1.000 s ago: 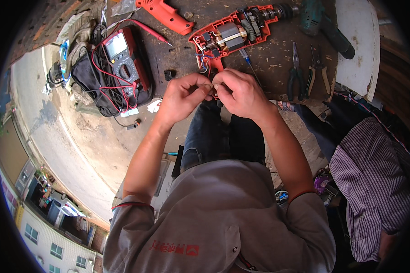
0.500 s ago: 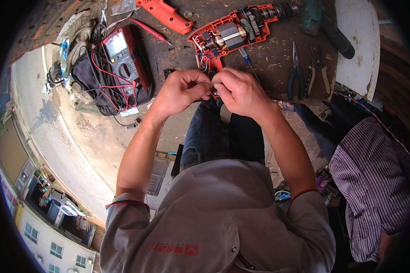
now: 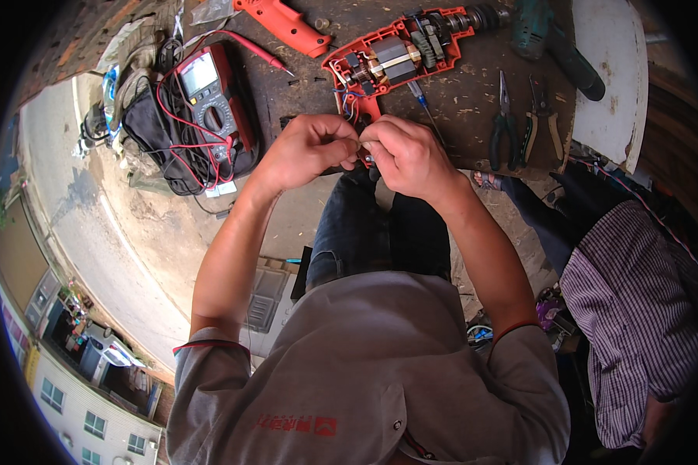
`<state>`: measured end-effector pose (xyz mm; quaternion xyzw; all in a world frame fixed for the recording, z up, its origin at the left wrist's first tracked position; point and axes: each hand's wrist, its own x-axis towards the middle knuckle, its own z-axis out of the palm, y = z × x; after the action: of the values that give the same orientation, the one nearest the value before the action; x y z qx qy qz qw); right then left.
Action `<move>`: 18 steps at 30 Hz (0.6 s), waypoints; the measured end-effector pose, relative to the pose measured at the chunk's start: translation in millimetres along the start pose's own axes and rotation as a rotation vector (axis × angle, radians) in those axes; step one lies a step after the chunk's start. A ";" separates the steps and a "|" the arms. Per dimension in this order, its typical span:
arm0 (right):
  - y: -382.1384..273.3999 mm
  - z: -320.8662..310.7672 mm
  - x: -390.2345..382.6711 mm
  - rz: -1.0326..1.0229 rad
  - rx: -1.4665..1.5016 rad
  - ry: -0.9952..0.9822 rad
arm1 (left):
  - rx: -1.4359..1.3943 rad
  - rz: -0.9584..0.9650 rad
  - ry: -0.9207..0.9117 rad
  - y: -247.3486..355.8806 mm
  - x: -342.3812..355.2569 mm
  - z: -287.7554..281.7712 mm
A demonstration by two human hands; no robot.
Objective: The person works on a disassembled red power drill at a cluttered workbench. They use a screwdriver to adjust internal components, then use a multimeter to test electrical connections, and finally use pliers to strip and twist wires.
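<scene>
An orange power drill [image 3: 395,60] lies opened on the bench, its motor, gears and wires bare and its chuck pointing to the far right. Over the end of its handle, at the bench's near edge, my two hands meet fingertip to fingertip. My left hand [image 3: 312,153] is closed in a pinch, and so is my right hand [image 3: 408,153]. Whatever sits between the fingertips is too small to make out. Blue and white wires [image 3: 349,99] run down the handle just beyond my fingers. A screwdriver [image 3: 420,99] with a blue handle lies right of the drill.
At left, a red multimeter [image 3: 213,105] with leads rests on a black pouch [image 3: 159,136]. An orange housing half [image 3: 287,27] lies at the back. Pliers [image 3: 504,124], wire cutters [image 3: 541,124] and a green power tool [image 3: 554,50] are at right. Another person in a striped shirt [image 3: 636,302] is close by.
My left forearm and elbow have shifted slightly outward to the left. Both hands stay pinched together in nearly the same place.
</scene>
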<state>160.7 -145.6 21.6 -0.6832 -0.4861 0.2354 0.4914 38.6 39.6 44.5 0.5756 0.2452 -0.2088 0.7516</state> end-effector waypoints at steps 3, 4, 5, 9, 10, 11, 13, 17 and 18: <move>0.4 1.7 -1.1 -0.003 -0.002 0.010 | 0.000 -0.007 0.003 1.2 -0.2 0.3; 0.4 2.2 -1.3 -0.005 -0.002 0.014 | 0.000 -0.010 0.004 1.9 -0.2 0.7; -0.1 2.6 -1.5 -0.004 -0.007 0.022 | 0.001 -0.013 0.003 2.2 0.0 0.9; -2.0 3.8 -3.0 0.003 -0.018 0.049 | 0.014 -0.005 0.010 0.5 0.8 -0.1; -2.2 3.7 -3.4 0.006 -0.019 0.055 | 0.011 -0.005 0.014 2.0 0.3 1.7; -3.0 3.0 -3.8 0.014 -0.003 0.058 | 0.008 -0.002 0.017 3.0 -0.1 3.3; -4.6 1.5 -4.6 0.032 0.028 0.066 | 0.033 0.015 0.026 2.0 -0.5 5.2; -4.4 -1.9 -5.2 0.085 0.094 0.082 | 0.017 0.018 0.042 2.6 -0.5 7.8; -4.4 -2.5 -5.2 0.111 0.122 0.101 | 0.003 0.014 0.049 2.7 -1.2 8.1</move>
<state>158.6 -151.1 25.8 -0.6890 -0.4067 0.2566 0.5422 40.4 32.5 49.1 0.5834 0.2590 -0.1899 0.7460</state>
